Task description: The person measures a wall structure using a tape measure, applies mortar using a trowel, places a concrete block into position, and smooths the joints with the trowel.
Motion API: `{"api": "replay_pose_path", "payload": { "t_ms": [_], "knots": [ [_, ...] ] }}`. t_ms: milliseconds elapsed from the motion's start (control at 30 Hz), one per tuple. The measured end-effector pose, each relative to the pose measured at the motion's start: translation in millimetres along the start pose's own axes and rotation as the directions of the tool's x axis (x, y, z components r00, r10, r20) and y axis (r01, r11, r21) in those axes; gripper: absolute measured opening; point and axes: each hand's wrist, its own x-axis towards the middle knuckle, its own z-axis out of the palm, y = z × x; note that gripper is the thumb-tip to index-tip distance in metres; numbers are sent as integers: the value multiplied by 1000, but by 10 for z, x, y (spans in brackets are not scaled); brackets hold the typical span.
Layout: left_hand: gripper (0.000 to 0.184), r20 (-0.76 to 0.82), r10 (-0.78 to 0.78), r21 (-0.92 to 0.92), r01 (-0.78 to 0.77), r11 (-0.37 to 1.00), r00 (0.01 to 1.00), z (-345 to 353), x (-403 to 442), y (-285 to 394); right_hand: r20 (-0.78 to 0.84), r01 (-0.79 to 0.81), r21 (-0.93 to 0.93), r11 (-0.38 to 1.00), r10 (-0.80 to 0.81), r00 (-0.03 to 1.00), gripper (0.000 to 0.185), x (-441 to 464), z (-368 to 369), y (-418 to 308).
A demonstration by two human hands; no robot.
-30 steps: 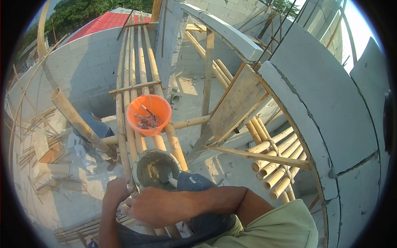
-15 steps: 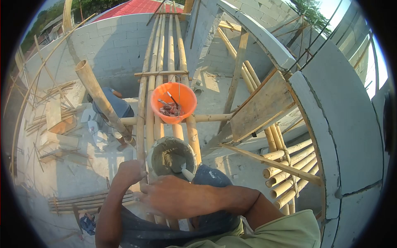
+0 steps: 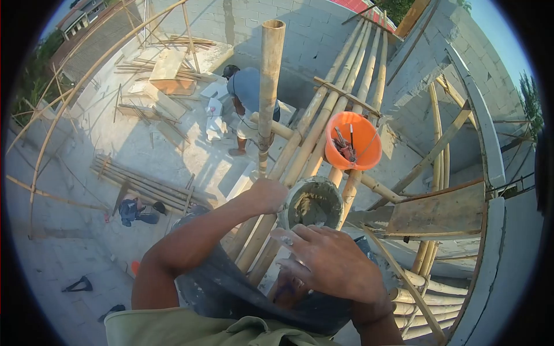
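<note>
My left hand (image 3: 269,196) is closed at the left rim of the mortar bucket (image 3: 284,216); what its fingers hold, if anything, is hidden. Grey mortar (image 3: 311,207) lies inside this bucket. My right hand (image 3: 329,259) is just below the bucket, its fingers apart and dusted with grey, holding nothing. Beyond the bucket an orange bucket (image 3: 369,151) with tools (image 3: 345,145) in it rests on the bamboo poles (image 3: 340,105).
A co-worker (image 3: 247,92) bends over on the floor below, behind an upright bamboo post (image 3: 270,75). Boards (image 3: 168,64) and bundled poles (image 3: 144,187) lie at the left. A wooden panel (image 3: 435,213) and block wall (image 3: 490,254) stand at the right.
The view has swung left, so the buckets appear farther right and the co-worker shows more fully. My hands have moved apart, and my right hand's fingers have spread.
</note>
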Motion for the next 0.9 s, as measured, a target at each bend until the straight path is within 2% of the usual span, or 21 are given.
{"api": "replay_pose_path", "payload": {
  "t_ms": [67,267,767,900],
  "knots": [
    [17,-6,19,7,-19,1000,1000,-10,-2,-1,-47,-9,-2,1000,9,999,50,7,8,-2],
    [14,-51,27,3,-27,1000,998,101,49,-58,4,-57,10,998,57,998,49,39,-30,-50],
    [15,22,18,42,-19,999,1000,2,25,-11,-6,-53,5,999,53,999,49,42,-32,-34],
    [15,-1,25,12,-25,1000,1000,1,18,-8,-15,-52,7,999,52,999,49,26,-8,-9]
  ]
}}
